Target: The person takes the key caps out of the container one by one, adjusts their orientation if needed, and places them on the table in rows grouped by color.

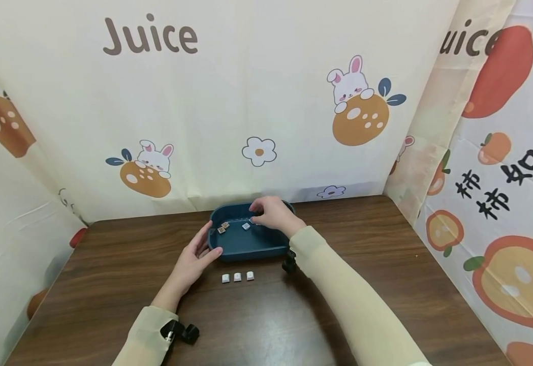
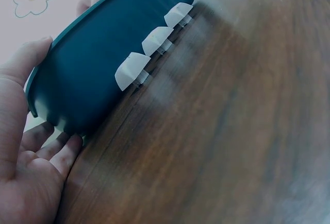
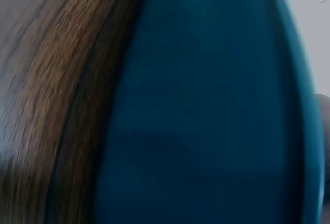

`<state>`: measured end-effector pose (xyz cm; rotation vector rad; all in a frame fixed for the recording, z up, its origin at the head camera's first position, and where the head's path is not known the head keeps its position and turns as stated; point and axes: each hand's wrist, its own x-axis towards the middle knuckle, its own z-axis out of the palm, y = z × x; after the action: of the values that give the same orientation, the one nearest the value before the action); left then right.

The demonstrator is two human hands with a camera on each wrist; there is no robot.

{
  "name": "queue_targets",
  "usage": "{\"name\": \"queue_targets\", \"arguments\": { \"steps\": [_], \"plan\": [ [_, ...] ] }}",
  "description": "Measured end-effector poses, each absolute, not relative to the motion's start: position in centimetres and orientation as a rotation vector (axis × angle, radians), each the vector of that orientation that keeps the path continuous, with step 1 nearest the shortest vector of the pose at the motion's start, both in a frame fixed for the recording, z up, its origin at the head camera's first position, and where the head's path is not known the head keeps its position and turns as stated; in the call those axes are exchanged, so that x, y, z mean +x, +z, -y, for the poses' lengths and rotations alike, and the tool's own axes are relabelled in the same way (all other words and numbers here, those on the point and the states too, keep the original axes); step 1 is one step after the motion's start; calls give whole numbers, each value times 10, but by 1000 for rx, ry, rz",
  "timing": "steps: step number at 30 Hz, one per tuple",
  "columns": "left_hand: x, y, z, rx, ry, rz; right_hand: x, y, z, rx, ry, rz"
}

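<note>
A dark blue tray (image 1: 243, 249) stands at the back of the table. My left hand (image 1: 193, 259) grips its left end, thumb on the near rim and fingers around the side; in the left wrist view the fingertips (image 2: 67, 154) reach under its base. My right hand (image 1: 275, 216) is over the tray's right part, thumb and forefinger apart, close above small pale pieces partly hidden by it. A white keycap (image 1: 246, 226) lies just left of it. Several brownish pieces (image 1: 222, 230) lie at the tray's left. Three white keycaps (image 1: 237, 277) stand in a row before the tray.
The brown wooden table (image 1: 266, 315) meets a printed curtain (image 1: 220, 101) right behind the tray. More printed cloth (image 1: 513, 203) hangs along the right side. A black wrist camera (image 1: 186, 333) sits on the left sleeve; another is at the tray's near right corner.
</note>
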<state>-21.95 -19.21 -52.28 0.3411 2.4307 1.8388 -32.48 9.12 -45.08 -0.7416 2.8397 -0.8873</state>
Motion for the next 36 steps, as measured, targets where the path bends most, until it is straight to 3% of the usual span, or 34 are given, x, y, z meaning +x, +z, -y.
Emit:
{"name": "queue_targets", "arguments": {
  "steps": [36],
  "plan": [
    [-218,-520,191,332,1851,-2408,-320,-485,-75,-734,-905,-2738]
  ]
}}
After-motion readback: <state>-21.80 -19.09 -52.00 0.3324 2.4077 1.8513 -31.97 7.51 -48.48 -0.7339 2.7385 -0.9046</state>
